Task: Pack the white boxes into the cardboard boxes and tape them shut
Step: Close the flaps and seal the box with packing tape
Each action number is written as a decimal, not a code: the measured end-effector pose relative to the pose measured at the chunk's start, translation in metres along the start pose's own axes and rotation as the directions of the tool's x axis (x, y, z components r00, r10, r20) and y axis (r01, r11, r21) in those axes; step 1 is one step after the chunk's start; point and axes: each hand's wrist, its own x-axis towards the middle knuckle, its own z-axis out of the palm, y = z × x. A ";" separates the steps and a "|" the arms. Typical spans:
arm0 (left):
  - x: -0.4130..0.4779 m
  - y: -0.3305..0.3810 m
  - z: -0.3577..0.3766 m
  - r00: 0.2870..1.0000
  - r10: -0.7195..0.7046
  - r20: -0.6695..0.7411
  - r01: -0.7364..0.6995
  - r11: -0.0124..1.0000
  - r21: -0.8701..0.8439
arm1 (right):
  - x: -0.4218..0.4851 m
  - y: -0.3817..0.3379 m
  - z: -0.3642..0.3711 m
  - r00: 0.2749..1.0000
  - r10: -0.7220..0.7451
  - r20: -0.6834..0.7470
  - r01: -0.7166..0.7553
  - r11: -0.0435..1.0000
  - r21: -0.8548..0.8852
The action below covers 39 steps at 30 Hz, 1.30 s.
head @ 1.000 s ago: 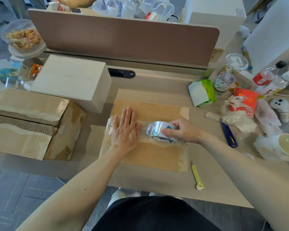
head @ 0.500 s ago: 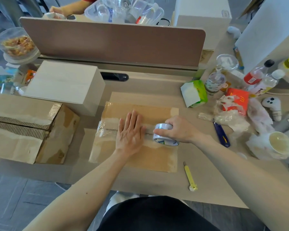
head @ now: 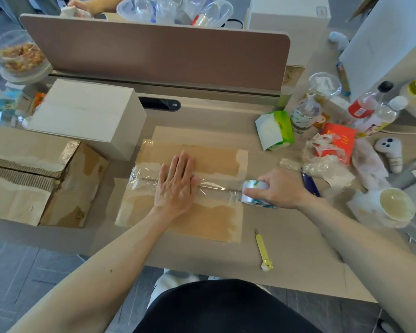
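A closed cardboard box [head: 211,219] lies in front of me, its top flaps meeting along a middle seam. My left hand [head: 175,188] presses flat on that seam over clear tape. My right hand [head: 279,188] grips a roll of clear tape [head: 252,194] at the box's right edge, with a stretched strip running from it back to my left hand. A white box [head: 82,111] stands at the back left. Another taped cardboard box [head: 29,174] sits at the far left.
A yellow utility knife [head: 263,249] lies near the desk's front edge. A blue knife [head: 310,185], a tissue pack [head: 275,129], bottles [head: 370,109], wrappers and a white cup [head: 394,205] crowd the right side. A brown divider panel [head: 159,51] stands behind.
My right hand has pulled the tape roll rightward along the seam to the box's right edge. My left hand has stayed pressing on the tape.
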 end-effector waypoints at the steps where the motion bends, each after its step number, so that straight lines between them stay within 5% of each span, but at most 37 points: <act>1: -0.001 0.002 -0.002 1.000 -0.007 -0.008 0.007 1.000 -0.002 | 0.001 -0.001 0.003 1.000 -0.011 -0.015 0.011 1.000 -0.012; 5: 0.001 0.031 -0.006 0.998 0.046 -0.046 -0.051 0.992 -0.116 | 0.003 0.002 -0.002 1.000 -0.015 0.027 0.014 0.999 0.050; 9: -0.001 0.042 0.010 1.000 0.025 0.006 -0.025 0.999 -0.025 | -0.001 0.008 -0.013 0.993 -0.050 0.111 0.039 0.995 0.094; 16: 0.000 0.039 0.008 0.999 0.021 0.027 -0.021 0.999 -0.027 | -0.003 0.008 -0.009 0.997 -0.063 -0.039 0.063 0.998 -0.020; 22: -0.001 0.039 0.005 0.998 0.034 0.056 -0.033 0.999 -0.003 | 0.001 0.052 0.023 0.993 0.122 -0.009 -0.122 0.993 0.003; 30: 0.000 0.041 0.003 0.996 0.033 0.088 -0.036 0.999 0.034 | 0.016 0.060 0.041 0.978 0.182 0.102 -0.195 0.971 0.139; 36: 0.009 0.059 -0.019 0.985 0.175 -0.002 -0.175 0.984 0.027 | 0.006 0.066 0.045 0.979 0.203 0.016 -0.201 0.958 0.205; 39: 0.028 0.080 -0.029 0.967 0.246 0.062 -0.247 0.969 0.011 | -0.007 0.070 0.042 0.968 0.236 -0.084 -0.205 0.939 0.277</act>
